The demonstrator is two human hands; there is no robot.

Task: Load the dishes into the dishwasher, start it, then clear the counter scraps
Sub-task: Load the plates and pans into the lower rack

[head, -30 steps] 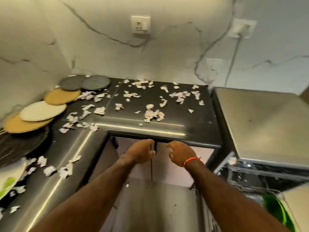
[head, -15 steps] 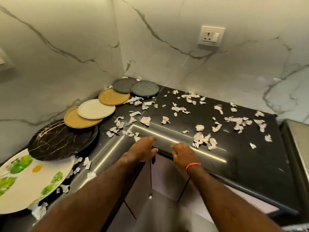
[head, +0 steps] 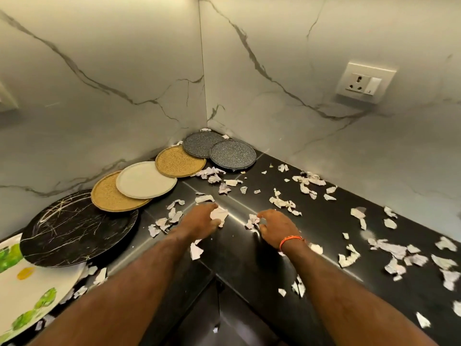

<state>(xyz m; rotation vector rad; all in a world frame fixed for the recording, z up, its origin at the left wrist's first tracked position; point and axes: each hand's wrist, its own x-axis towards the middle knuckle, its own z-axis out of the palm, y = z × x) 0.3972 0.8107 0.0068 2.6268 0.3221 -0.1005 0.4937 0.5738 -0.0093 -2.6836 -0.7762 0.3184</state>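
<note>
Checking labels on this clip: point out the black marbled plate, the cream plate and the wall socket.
Black marbled plate (head: pixel 74 231): head view, centre of its top face.
Cream plate (head: pixel 146 179): head view, middle of its flat surface.
Wall socket (head: pixel 363 82): head view, on the faceplate beside the pin holes.

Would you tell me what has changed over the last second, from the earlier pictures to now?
Both hands rose from the cabinet doors below the counter edge onto the counter. The left hand now touches a paper scrap, and the right hand reaches a scrap at its fingertips. The row of plates along the wall and the scattered scraps lie as before.
</note>
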